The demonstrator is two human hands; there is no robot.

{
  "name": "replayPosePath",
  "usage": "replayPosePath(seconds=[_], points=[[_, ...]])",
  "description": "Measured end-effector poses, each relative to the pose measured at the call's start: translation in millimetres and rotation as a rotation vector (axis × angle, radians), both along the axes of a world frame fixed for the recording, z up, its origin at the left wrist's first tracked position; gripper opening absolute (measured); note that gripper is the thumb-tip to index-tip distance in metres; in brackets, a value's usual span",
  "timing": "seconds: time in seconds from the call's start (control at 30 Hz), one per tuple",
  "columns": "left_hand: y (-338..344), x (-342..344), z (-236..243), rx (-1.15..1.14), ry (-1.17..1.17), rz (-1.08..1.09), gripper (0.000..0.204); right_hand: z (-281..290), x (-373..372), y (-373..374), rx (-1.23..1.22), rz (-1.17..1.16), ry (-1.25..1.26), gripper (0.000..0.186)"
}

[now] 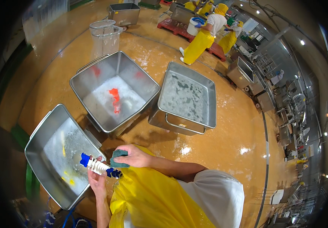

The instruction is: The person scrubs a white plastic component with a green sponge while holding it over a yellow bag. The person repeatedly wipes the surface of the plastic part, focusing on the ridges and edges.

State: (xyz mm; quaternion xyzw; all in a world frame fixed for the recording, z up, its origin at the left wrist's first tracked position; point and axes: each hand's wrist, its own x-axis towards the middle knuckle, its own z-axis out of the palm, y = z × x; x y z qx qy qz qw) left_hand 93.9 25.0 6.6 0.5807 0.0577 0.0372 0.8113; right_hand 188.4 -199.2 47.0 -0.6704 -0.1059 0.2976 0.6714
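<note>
My left hand is closed around a white ribbed, screw-like part with blue end pieces. It is held tilted over the near rim of the left metal tub, which has foamy water and yellow items in it. Just to the right of the part, my right hand grips a green scouring pad. Whether the pad touches the part is hard to make out. Ahead, a larger metal tub contains suds and red-orange items.
A third metal tub of cloudy water stands to the right. Clear plastic bins and another metal tub are farther back. Co-workers in yellow aprons are beside a red pallet. The orange floor looks wet.
</note>
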Motion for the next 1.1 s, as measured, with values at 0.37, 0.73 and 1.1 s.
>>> replayPosePath(seconds=[0.37,0.73,1.1], points=[[-38.5,21.1,35.5,0.064,-0.148,0.129,0.09,34.0,54.0,-10.8,0.095,0.108,-0.053,0.019],[-30.7,38.7,28.5,0.344,-0.306,0.466,0.06,31.3,78.9,-16.7,0.095,0.299,0.034,0.028],[-2.5,3.5,35.1,1.091,-0.427,0.801,0.04,68.3,35.6,34.5,0.181,0.329,0.309,0.027]])
